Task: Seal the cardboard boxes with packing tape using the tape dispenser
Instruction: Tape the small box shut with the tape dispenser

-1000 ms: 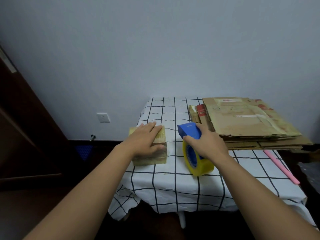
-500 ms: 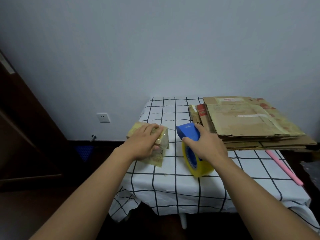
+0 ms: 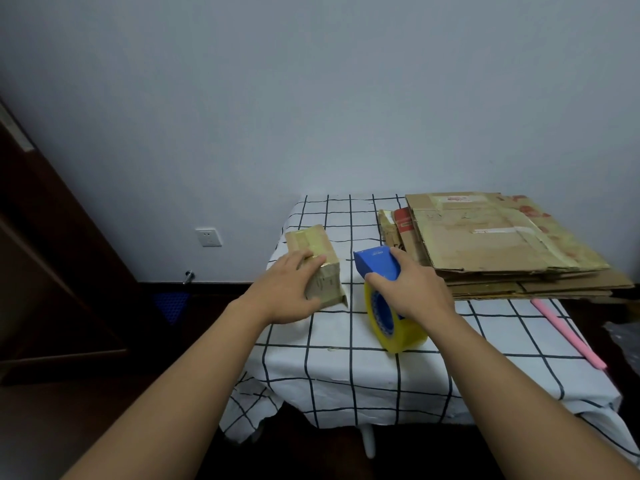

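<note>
Beside your right hand (image 3: 412, 292) gripping the tape dispenser (image 3: 384, 296), flattened cardboard (image 3: 502, 244) crowds the table's (image 3: 346, 375) far right, while your left hand (image 3: 284, 292) clasps the small box (image 3: 320, 268) near the left edge

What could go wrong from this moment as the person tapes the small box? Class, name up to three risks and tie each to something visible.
1. The small box sits near the table's left edge under the left hand; a push might slide it off.
2. The right hand grips the tape dispenser close to its front end, so fingers may catch the cutter.
3. The flattened cardboard stack overhangs the table and could slip if bumped.
</note>
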Motion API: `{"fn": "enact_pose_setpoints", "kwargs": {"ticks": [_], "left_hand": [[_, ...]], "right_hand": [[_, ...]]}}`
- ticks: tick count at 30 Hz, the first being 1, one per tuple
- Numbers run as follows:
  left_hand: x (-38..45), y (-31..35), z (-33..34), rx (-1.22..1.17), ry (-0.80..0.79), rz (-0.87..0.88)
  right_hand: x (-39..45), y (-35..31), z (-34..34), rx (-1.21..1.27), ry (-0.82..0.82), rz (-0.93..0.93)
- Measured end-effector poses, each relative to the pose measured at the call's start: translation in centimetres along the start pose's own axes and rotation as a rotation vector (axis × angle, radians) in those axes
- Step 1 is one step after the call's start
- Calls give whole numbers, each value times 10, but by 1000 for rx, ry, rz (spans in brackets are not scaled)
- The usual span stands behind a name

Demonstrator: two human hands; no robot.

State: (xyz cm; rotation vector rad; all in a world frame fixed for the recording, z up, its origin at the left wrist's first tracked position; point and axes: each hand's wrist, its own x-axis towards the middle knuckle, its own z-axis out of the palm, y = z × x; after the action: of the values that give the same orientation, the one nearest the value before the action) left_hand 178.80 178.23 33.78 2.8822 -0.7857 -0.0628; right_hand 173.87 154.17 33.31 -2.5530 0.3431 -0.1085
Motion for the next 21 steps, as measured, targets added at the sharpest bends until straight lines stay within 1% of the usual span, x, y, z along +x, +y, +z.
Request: {"fn": "enact_pose_setpoints", "kwargs": {"ticks": [3, 5, 7, 10, 13, 16, 19, 21], "left_hand": [[3, 11, 7, 23, 138, -47], [5, 13, 10, 29, 263, -28], [6, 9, 10, 20, 337, -2], [3, -1, 9, 3, 314, 28], [-4, -1, 14, 9, 302, 5], [-2, 18, 23, -54, 322, -135], [12, 39, 30, 2, 389, -318], [19, 47, 32, 21, 449, -404]], "right_hand": [[1, 1, 0, 3, 1, 6], [1, 2, 0, 12, 1, 19], [0, 4, -1, 27, 1, 24], [0, 6, -2, 36, 3, 25], [0, 5, -1, 26, 12, 21], [0, 2, 2, 7, 21, 11], [0, -1, 6, -21, 31, -10], [-1, -3, 7, -26, 36, -15]]}}
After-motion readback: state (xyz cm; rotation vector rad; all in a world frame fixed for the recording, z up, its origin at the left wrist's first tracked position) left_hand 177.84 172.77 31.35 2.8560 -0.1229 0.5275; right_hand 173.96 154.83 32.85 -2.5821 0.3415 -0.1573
